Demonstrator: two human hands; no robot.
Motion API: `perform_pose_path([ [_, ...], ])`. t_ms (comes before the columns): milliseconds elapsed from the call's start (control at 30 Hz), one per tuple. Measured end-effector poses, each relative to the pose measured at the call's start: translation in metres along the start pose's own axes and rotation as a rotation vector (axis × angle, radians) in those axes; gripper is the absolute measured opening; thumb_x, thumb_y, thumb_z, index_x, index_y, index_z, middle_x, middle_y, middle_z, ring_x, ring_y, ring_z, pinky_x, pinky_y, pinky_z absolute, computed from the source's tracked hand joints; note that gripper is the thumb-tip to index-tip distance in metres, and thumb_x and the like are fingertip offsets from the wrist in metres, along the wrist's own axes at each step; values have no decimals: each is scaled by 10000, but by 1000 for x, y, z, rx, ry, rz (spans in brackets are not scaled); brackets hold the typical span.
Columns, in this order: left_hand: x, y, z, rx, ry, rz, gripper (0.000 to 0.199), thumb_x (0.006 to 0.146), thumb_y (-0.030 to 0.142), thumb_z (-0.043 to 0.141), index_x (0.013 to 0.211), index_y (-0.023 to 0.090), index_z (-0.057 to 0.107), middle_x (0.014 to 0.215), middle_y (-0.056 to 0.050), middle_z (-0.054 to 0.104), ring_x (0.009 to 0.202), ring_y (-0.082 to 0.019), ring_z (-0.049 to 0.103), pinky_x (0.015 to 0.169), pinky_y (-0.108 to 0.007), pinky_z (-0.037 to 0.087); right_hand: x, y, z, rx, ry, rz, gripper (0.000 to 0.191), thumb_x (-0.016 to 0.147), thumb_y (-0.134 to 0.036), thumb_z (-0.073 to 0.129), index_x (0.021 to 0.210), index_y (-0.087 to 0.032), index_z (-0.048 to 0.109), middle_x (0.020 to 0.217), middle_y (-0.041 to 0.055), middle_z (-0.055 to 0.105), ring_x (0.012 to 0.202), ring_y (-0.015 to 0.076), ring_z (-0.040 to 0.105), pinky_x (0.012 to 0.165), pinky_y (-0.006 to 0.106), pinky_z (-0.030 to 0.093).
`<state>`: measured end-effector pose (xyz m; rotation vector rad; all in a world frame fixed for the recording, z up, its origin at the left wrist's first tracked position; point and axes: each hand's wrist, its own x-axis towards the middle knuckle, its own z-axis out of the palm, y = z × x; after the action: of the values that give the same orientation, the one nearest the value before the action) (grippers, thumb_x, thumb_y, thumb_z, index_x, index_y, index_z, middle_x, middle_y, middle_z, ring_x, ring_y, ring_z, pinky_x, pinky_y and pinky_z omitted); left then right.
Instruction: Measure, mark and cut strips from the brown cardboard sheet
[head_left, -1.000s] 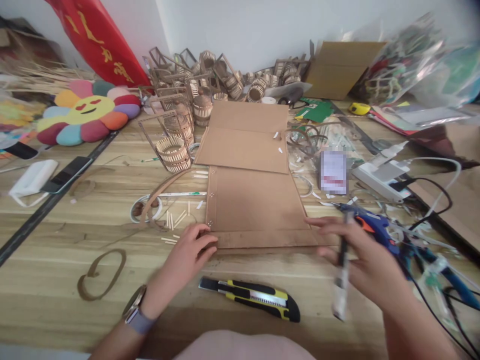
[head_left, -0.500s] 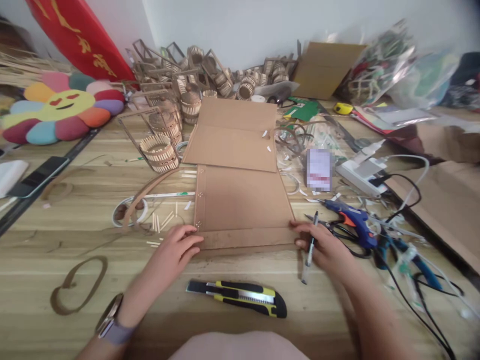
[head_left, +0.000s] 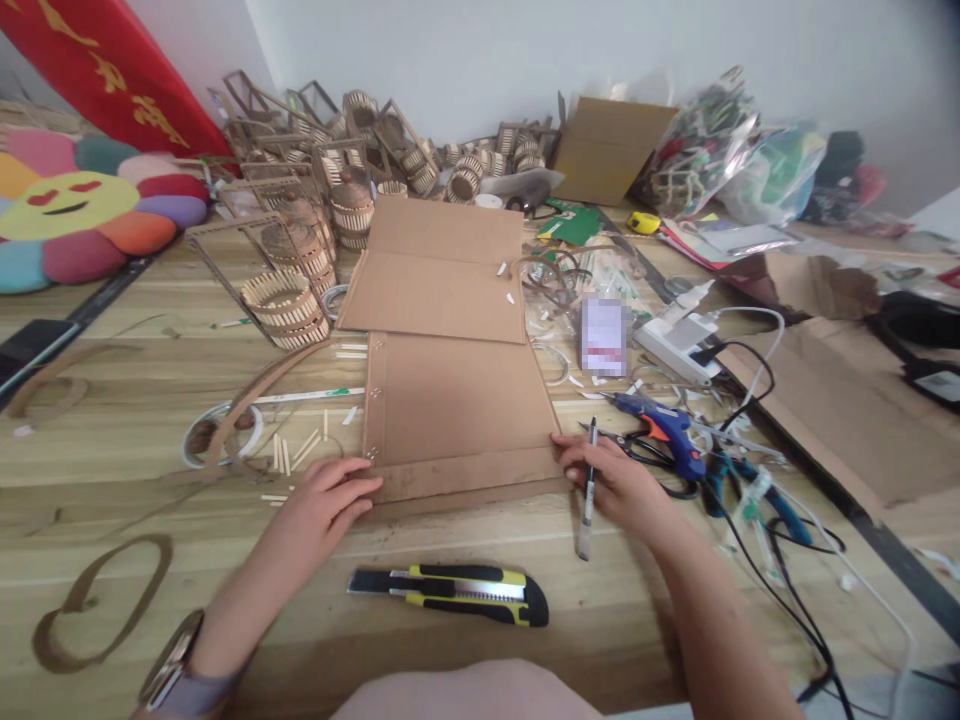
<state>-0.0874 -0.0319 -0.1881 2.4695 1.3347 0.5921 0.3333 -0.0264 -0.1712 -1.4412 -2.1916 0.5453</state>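
A folded cardboard sheet (head_left: 457, 400) lies on the wooden table, with a narrow cardboard strip (head_left: 465, 475) across its near edge. My left hand (head_left: 334, 500) touches the strip's left end, its fingers closed on that edge. At the right end, my right hand (head_left: 604, 475) pinches the strip while a pen (head_left: 589, 490) sits between its fingers. Closer to me lies a yellow and black utility knife (head_left: 457, 592), apart from both hands. A second cardboard piece (head_left: 439, 270) covers the far part of the sheet.
Small wooden buckets (head_left: 281, 300) crowd the back left. On the right are a blue glue gun (head_left: 664, 425), scissors, pliers, cables and a white power strip (head_left: 679, 345). A bowl (head_left: 223, 435), thin sticks and a curled brown strip (head_left: 105, 600) lie to the left.
The whole view has shifted, so the table's contents appear further left. Both hands keep their places at the strip's ends, and the pen remains in my right hand.
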Motion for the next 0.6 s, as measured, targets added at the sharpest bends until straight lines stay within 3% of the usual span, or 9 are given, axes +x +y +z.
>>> perform_pose_path([
  [600, -6, 11, -4, -10, -24, 22, 288, 975, 161, 488, 1121, 221, 730, 1268, -87, 656, 1157, -241, 570, 988, -454, 523, 6, 5, 1, -110, 26, -169, 185, 898, -227, 497, 819, -258, 661, 1078, 80, 755, 1040, 247, 703, 830, 386, 584],
])
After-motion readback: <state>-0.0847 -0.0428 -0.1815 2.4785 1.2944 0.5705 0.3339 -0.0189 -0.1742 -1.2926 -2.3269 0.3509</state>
